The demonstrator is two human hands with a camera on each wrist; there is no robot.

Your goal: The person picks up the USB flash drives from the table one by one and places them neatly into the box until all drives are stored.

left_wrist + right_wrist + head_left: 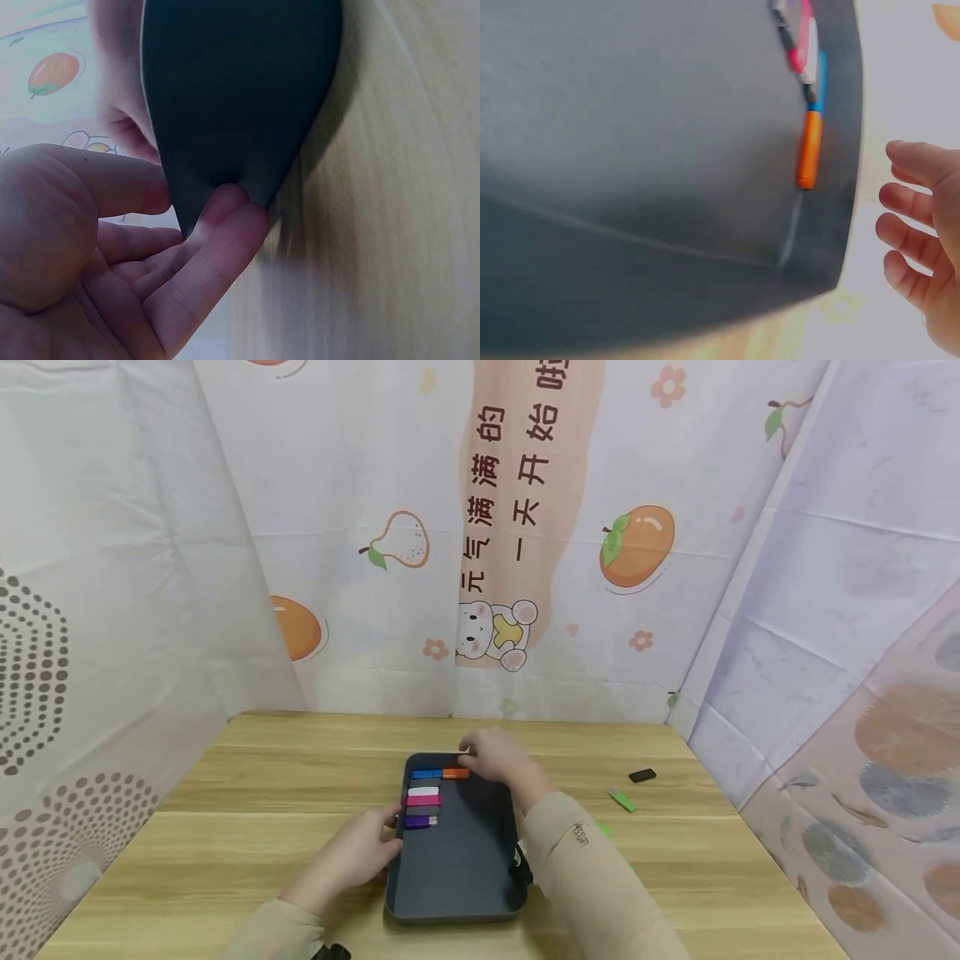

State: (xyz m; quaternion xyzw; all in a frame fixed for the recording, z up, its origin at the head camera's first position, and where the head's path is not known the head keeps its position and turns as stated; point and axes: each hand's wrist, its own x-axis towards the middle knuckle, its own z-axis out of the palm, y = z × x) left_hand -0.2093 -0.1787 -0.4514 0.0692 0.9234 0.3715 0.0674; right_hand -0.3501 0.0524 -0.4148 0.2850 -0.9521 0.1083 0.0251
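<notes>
A dark grey tray (465,868) lies on the wooden table. Along its far left side sits a column of USB flash drives, among them a blue one (427,774), a white one (423,792), a pink one (423,801) and a purple one (417,822) with its metal plug showing. An orange flash drive (808,150) lies end to end with the blue one. My left hand (358,847) grips the tray's left wall, thumb at the rim and fingers against the outside. Over the far rim, my right hand (493,753) holds nothing, its fingers apart and loosely bent (930,225).
On the table right of the tray lie a black flash drive (642,775) and a green flash drive (622,800). Another green item (604,831) is partly hidden by the right sleeve (592,877). A printed curtain (360,635) stands behind the table's far edge.
</notes>
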